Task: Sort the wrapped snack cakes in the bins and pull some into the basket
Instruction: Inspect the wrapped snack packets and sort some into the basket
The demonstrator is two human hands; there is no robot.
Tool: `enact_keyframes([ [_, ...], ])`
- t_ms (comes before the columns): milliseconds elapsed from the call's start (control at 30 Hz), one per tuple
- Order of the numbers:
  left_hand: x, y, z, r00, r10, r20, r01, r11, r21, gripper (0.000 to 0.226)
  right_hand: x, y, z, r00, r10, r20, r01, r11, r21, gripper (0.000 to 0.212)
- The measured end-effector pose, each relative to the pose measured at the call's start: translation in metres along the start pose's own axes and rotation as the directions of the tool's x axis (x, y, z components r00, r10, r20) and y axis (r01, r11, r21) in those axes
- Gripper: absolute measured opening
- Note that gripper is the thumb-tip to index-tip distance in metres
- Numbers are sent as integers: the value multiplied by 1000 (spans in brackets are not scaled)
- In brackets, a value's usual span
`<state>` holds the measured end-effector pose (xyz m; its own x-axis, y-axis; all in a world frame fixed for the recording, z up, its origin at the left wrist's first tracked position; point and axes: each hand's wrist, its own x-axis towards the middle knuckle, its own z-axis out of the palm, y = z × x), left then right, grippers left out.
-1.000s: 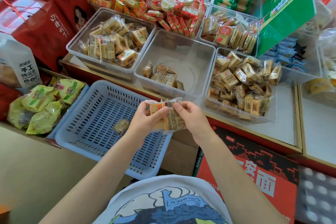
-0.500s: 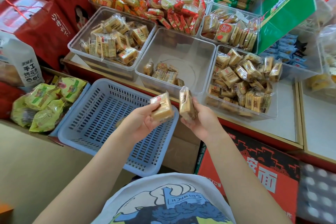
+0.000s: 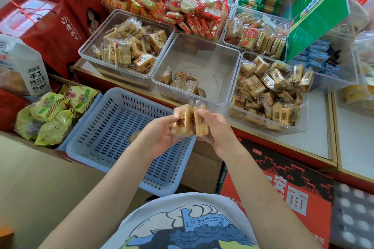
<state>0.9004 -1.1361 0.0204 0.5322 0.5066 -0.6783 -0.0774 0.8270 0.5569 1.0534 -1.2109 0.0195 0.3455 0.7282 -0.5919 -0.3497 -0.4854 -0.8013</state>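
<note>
Cakes — two golden slabs in clear crinkly wrappers, standing upright and pressed side by side. Left hand is gripping the left cake, right hand is pinching the right cake, both hovering above the blue basket — just short of the near-empty middle bin.

Two clear-wrapped yellow snack cakes are held together by the left hand and right hand above the blue slotted plastic basket.
</note>
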Motion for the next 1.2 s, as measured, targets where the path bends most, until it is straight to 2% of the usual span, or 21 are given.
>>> enact_keyframes([
  [100,-5,1,2,995,18,98,-17,1000,-9,33,-3,-3,-1,998,-27,55,23,997,75,46],
  [167,-6,1,2,994,28,104,-30,999,18,41,-7,-6,1,995,-52,86,42,992,119,36],
  [267,-6,3,3,990,8,139,-4,999,-33,39,-9,-9,1,992,-49,120,28,985,171,41],
  [367,-5,6,2,989,28,144,-17,997,-80,44,-9,-11,-1,996,-5,86,-12,980,200,45],
  [500,-4,7,-5,987,70,145,-78,996,53,47,-7,-13,-6,999,-5,50,-4,985,171,50],
  [633,-3,10,-3,991,85,102,-95,990,100,44,-3,-13,-7,997,-26,70,15,989,146,34],
  [700,-1,11,-3,991,108,76,-116,987,110,32,-1,-13,-7,998,-25,52,15,983,185,29],
  [767,2,11,-4,990,137,25,-139,988,73,23,0,-14,-8,998,-37,43,27,978,204,34],
  [867,5,12,-6,986,155,-65,-159,985,-61,18,0,-10,-11,994,-100,31,93,977,194,62],
  [900,6,12,-5,985,158,-66,-165,980,-113,18,-1,-10,-11,992,-120,41,112,981,158,63],
  [1000,6,10,-2,978,197,-62,-205,961,-184,19,-1,-9,-5,990,-135,52,134,991,15,28],
  [1100,8,8,5,965,243,-93,-256,954,-155,20,0,-5,2,994,-101,35,102,995,-7,8],
  [1200,6,3,11,953,290,-92,-296,952,-72,13,0,-3,9,992,-118,43,118,993,-3,24],
])
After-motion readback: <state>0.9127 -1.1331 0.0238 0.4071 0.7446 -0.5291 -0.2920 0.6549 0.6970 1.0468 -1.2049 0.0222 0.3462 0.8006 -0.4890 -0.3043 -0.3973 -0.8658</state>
